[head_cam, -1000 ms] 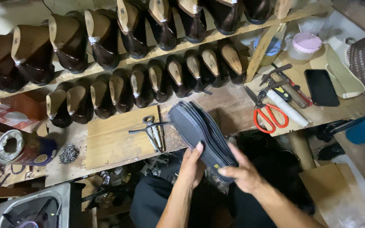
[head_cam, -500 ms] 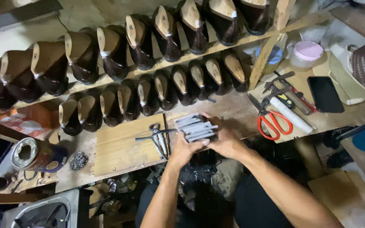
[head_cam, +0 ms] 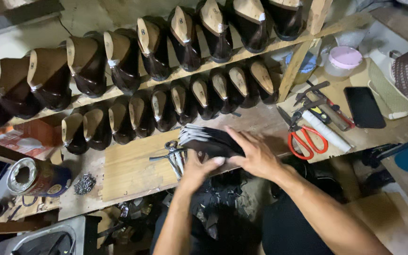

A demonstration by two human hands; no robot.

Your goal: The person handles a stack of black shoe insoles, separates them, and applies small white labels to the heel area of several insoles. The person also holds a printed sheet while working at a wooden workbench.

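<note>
Head view: stack of thin dark sole pieces [head_cam: 208, 140] pinched between left hand [head_cam: 198, 169] and right hand [head_cam: 256, 156]; fanned edges may slip onto metal pliers [head_cam: 173, 153] just left.

Both hands grip a stack of thin dark grey shoe soles [head_cam: 208, 140] at the near edge of the wooden counter [head_cam: 128, 165]. The left hand [head_cam: 197, 170] holds it from below, and the right hand [head_cam: 256, 153] lies flat on top. Metal pincers [head_cam: 173, 153] lie just left, red-handled scissors [head_cam: 305, 137] to the right. Dark brown leather shoes on lasts [head_cam: 166, 101] fill two far shelves.
</note>
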